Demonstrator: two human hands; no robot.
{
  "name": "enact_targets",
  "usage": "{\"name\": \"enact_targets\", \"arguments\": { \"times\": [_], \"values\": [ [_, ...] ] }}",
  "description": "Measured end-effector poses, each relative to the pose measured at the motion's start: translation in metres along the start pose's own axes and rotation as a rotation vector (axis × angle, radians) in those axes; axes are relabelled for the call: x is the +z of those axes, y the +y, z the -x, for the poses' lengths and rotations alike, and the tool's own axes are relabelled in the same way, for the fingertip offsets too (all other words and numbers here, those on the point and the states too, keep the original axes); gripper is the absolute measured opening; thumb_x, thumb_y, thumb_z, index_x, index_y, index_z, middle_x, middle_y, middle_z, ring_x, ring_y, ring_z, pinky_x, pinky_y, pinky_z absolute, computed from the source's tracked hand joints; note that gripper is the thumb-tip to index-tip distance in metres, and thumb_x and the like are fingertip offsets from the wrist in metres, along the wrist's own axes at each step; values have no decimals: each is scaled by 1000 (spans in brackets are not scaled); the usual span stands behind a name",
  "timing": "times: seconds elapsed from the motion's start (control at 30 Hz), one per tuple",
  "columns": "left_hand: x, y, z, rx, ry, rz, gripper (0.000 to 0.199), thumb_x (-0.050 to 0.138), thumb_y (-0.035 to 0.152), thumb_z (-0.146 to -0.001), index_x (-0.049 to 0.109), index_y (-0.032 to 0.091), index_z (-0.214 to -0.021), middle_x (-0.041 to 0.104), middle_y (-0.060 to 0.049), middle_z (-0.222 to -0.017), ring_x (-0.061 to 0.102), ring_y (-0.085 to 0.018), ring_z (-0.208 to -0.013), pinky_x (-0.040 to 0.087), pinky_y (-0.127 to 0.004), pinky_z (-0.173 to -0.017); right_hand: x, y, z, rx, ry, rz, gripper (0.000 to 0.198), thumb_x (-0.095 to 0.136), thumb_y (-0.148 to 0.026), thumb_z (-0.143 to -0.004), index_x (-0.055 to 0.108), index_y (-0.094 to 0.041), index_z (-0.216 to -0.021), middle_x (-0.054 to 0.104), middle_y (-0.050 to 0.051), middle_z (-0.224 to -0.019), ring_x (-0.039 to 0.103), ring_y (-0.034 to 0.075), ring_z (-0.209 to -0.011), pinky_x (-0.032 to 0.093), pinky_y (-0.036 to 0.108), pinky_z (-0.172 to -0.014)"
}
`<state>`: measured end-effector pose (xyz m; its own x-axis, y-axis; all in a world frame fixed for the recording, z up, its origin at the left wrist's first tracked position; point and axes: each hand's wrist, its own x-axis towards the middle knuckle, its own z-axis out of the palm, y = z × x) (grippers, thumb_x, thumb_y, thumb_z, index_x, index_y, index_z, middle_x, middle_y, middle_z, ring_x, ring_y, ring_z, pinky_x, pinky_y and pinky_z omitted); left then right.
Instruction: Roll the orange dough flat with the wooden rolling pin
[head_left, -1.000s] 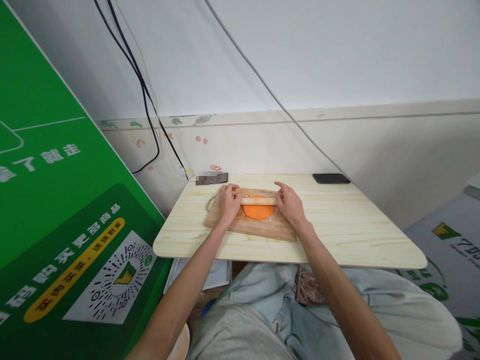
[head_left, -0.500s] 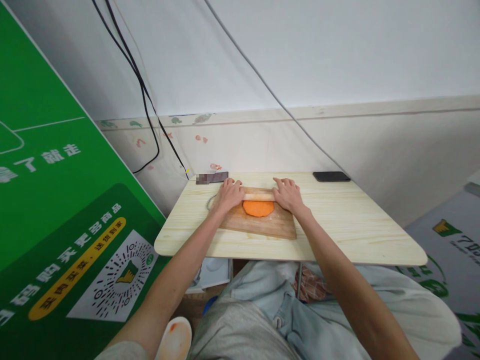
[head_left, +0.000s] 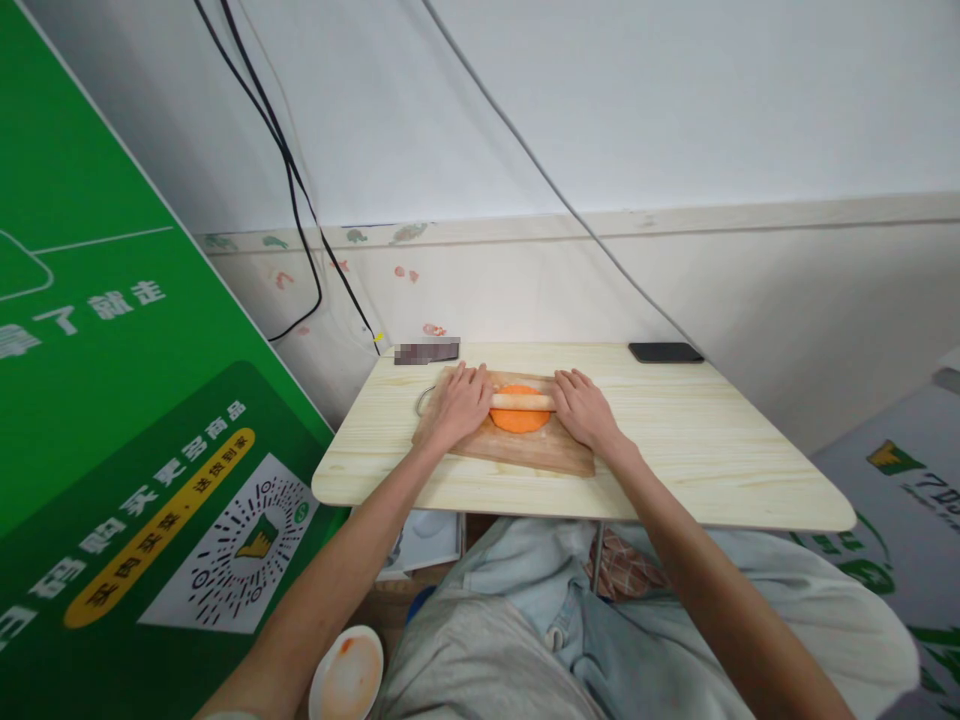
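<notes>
A pale wooden rolling pin [head_left: 523, 402] lies crosswise over a flat orange sheet of dough [head_left: 519, 422], which shows on both sides of it. Beneath is a wooden cutting board [head_left: 536, 455] with a wire loop at its left. My left hand [head_left: 463, 402] presses on the pin's left end, its fingers stretched forward over it. On the opposite end rests my right hand [head_left: 586, 410], fingers likewise over the wood. Both hands cover the pin's ends, and only the middle shows.
The board is on a light wood-patterned table [head_left: 697, 450]. A black phone [head_left: 666, 352] lies at the back right, and a dark, partly pixelated device [head_left: 442, 351] at the back left. A white bowl [head_left: 346, 675] with orange smears sits below, left of my lap. A green sign [head_left: 112, 300] stands left.
Both hands and the rolling pin have come back toward me, from the dough's far edge to across its middle. Dough now shows beyond the pin. The view has shifted slightly.
</notes>
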<state>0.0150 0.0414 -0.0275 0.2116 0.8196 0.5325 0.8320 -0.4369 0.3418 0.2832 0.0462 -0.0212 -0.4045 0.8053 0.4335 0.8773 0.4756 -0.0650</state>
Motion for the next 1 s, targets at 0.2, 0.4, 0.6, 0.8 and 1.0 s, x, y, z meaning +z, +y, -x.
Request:
{"name": "enact_targets", "arguments": {
  "times": [0.2,0.4,0.6,0.8,1.0],
  "values": [
    [-9,15,25,-32,-23,-24,49,35,31,-111,66,12,-144,68,-19,-150,52,-33,-153,36,-56,-132,-8,-9,22,-9,40,-69,56,28,-28,-111,71,-4,-137,65,24,-151,53,34,-150,41,55,-128],
    [-17,25,50,16,-52,-157,55,30,35,-114,58,10,-155,62,-15,-159,41,-30,-162,39,-52,-132,-9,-16,46,-14,93,-75,65,24,-36,-113,53,1,-158,55,23,-163,41,34,-160,39,56,-131],
    [-22,30,64,42,-25,-126,56,28,36,-115,54,12,-159,57,-12,-164,37,-29,-164,39,-52,-133,-12,-18,56,-8,79,-76,69,24,-42,-114,49,4,-160,48,25,-167,34,34,-164,38,53,-133],
    [-17,22,47,10,-66,-131,55,28,36,-115,59,10,-154,59,-14,-162,34,-30,-165,37,-52,-133,-10,-10,35,-7,1,-56,66,24,-37,-113,57,3,-154,53,23,-164,43,31,-159,35,50,-133],
    [-11,10,6,-58,-140,-208,55,28,35,-115,53,14,-159,56,-15,-164,37,-35,-163,31,-58,-133,-1,5,-8,-47,-150,69,60,23,-24,-110,65,-1,-145,61,23,-157,50,29,-153,28,47,-134]
  ]
}}
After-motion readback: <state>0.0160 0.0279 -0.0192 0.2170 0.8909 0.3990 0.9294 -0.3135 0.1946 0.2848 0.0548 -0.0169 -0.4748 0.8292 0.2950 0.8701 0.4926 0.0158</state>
